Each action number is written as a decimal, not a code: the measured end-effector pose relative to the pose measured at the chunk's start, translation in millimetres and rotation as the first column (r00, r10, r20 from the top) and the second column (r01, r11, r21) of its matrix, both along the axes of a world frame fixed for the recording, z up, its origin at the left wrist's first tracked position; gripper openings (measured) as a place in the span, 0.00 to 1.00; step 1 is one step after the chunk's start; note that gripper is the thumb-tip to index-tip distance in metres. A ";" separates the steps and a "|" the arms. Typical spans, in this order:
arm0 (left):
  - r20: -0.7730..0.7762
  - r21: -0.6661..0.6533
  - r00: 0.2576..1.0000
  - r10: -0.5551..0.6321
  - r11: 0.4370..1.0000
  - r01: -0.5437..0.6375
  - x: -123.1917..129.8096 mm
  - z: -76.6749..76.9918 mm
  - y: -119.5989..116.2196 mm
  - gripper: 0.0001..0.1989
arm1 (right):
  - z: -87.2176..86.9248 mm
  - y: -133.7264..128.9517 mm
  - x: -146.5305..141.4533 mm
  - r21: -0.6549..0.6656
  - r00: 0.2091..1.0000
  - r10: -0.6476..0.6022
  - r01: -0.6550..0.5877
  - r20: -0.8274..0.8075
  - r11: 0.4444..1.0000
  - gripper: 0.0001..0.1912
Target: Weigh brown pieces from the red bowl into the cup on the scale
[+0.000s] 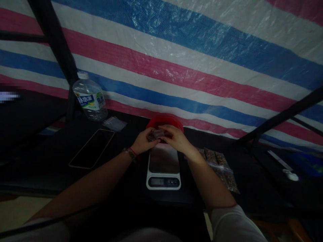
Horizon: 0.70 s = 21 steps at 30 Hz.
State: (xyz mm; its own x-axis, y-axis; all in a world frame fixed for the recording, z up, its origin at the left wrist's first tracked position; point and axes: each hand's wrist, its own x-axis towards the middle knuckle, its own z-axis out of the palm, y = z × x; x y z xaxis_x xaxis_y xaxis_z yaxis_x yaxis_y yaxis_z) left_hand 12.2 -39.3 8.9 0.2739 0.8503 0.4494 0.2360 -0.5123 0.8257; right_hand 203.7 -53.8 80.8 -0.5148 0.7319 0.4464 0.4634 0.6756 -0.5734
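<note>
Between my two hands is a small clear plastic bag (pixel 158 133), held over the far end of a white kitchen scale (pixel 164 161). My left hand (pixel 144 141) is closed on the bag's left side, and something dark shows by its fingers. From the right, my right hand (pixel 176 137) pinches the bag with bent fingers. Just behind the hands stands a red bowl (pixel 165 120), its inside mostly hidden by them. The scale's plate is bare, and its display is too dim to read.
Several filled clear bags (pixel 219 164) lie right of the scale, partly behind my forearm. To the left are a phone (pixel 92 149), flat plastic bags (pixel 115 123) and a large clear bottle (pixel 89 97). A striped sheet (pixel 176 67) hangs behind the black table.
</note>
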 end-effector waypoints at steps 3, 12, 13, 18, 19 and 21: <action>0.070 0.003 0.997 0.016 1.000 -0.016 0.0 0.8 0.2 0.20 | 3.3 0.0 3.5 0.047 1.000 -0.030 0.029 0.009 0.998 0.23; 0.150 0.029 0.989 -0.005 1.000 0.001 1.2 -0.2 0.3 0.25 | 4.0 -6.0 -6.3 0.170 0.997 -0.075 0.075 -0.012 0.983 0.22; 0.157 0.029 0.987 0.015 0.999 -0.020 0.7 -1.0 1.2 0.24 | 4.6 -5.6 -5.3 0.171 0.996 -0.089 0.091 -0.019 0.981 0.24; 0.287 0.014 0.944 0.160 0.985 -0.171 -3.9 -2.5 6.7 0.21 | 7.8 -2.2 5.3 0.096 0.993 -0.112 0.109 0.026 0.989 0.26; 0.299 0.024 0.935 0.190 0.978 -0.207 -5.0 -2.3 7.9 0.22 | 7.1 -2.5 6.6 0.038 0.995 -0.061 0.058 0.084 0.998 0.23; 0.317 0.027 0.917 0.243 0.964 -0.265 -6.7 -1.7 10.4 0.22 | 3.9 -4.1 7.4 -0.110 0.972 0.072 -0.048 0.222 0.993 0.18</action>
